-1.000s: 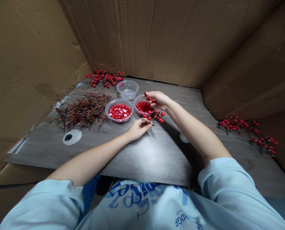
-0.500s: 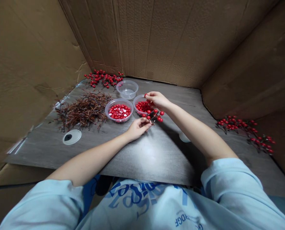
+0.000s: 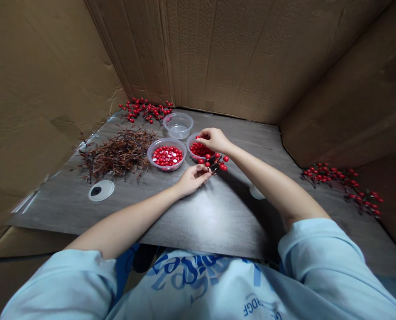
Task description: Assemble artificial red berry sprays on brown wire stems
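Observation:
My left hand is closed on the stem of a small twig with red berries, which points up and to the right. Above it, my right hand is held in a pinch over the right-hand clear bowl of loose red berries. A single red berry shows at the right fingertips. Part of that bowl is hidden behind the hand. Just to the left stands another clear bowl with red berries and some white, disc-like pieces.
Behind these stands a third clear bowl. A heap of brown twigs lies at left, near a pale disc with a dark spot. Berry sprigs lie at back left and far right. Cardboard walls enclose the table.
My right hand has shifted slightly left, and the berry at its fingertips sits a little lower and further left over the bowl. The left hand keeps its hold on the twig.

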{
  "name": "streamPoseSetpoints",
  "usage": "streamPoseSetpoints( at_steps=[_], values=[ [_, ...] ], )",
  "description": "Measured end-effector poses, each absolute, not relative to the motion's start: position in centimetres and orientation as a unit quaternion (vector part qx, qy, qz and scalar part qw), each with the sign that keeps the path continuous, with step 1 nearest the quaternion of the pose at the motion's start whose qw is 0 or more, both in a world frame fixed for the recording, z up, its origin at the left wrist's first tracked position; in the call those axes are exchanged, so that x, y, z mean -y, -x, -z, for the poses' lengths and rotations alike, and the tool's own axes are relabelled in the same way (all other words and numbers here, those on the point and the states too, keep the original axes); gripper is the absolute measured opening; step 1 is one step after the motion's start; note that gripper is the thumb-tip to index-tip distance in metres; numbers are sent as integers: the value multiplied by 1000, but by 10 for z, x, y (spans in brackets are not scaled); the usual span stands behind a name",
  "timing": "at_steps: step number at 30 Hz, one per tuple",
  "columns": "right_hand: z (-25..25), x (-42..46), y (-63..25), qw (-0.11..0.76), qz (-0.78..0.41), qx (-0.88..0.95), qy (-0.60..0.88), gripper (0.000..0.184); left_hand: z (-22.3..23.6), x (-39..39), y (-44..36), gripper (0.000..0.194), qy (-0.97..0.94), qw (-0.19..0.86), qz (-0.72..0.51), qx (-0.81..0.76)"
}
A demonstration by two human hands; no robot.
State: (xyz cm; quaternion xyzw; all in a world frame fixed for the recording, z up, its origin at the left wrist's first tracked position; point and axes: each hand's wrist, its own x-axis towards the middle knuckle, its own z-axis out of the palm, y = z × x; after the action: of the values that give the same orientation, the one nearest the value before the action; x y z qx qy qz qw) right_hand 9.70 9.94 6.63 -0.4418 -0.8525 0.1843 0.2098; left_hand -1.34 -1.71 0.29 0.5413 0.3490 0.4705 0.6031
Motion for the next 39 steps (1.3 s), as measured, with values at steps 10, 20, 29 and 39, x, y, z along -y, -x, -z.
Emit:
streamPoseSetpoints(
  at_steps=[10, 20, 29, 39],
  values=[
    [-73, -96, -97, 156, -157, 868, 444, 21, -5, 17, 13, 34, -533, 603, -473, -359],
    [-82, -97, -101, 167, -248, 823, 484, 24, -5, 18, 14, 35, -530, 611, -473, -350],
    [-86, -87, -107, 257, -571, 632, 456, 14, -4, 18, 13, 36, -524, 614, -477, -348],
    [-79, -91, -102, 201, -238, 826, 470, 15, -7, 19, 13, 34, -534, 612, -471, -345]
  ],
)
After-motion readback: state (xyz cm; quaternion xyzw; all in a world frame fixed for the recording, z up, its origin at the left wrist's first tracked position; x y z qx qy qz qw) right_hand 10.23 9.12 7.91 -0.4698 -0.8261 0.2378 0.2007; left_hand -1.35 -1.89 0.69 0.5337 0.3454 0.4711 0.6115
